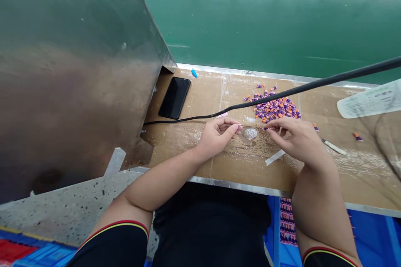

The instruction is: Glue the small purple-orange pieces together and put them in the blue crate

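My left hand (221,133) is closed in a pinch on a tiny pale pink piece (239,125), too small to name. Across from it, the fingertips of my right hand (290,135) pinch a small purple piece (266,128), which looks like those in the pile. Between both hands a small clear plastic cup (250,134) stands on the cardboard. Just beyond my right hand lies a heap of small purple and orange figure-like pieces (277,108). A flat pink bit (223,114) shows behind my left fingers.
A black cable (294,90) crosses above the cardboard-covered bench (175,150). At left are a phone (174,98) and a metal housing (78,71). A thin knife-like tool (334,147) and a white sheet (369,100) lie right. Below stands a blue crate (371,233). Behind runs a green surface (250,29).
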Demonstrator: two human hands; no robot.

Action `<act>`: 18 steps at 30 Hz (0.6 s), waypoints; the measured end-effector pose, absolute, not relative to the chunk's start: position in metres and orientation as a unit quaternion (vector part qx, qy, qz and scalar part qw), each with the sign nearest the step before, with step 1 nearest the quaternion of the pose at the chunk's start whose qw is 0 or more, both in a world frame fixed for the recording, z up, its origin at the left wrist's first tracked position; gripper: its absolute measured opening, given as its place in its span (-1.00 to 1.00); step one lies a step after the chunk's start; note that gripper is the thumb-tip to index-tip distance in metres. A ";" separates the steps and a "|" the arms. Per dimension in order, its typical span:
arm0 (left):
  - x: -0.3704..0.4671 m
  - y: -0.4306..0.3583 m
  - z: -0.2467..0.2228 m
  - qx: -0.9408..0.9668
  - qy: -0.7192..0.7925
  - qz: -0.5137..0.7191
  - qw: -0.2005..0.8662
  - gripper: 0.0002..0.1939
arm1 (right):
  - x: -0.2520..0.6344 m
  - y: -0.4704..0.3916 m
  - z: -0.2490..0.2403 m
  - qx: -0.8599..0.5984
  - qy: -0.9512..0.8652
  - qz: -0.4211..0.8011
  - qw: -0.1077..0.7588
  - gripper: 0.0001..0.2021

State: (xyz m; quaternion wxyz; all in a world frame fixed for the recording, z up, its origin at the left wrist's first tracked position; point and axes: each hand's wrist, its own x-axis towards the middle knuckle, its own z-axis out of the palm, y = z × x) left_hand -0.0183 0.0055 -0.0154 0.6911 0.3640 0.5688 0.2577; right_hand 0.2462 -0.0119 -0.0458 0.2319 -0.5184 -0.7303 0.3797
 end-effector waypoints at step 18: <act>-0.015 0.011 -0.008 0.238 0.583 0.240 0.739 -0.39 | 0.217 -0.015 -0.035 -0.560 -0.608 0.431 0.361 -0.86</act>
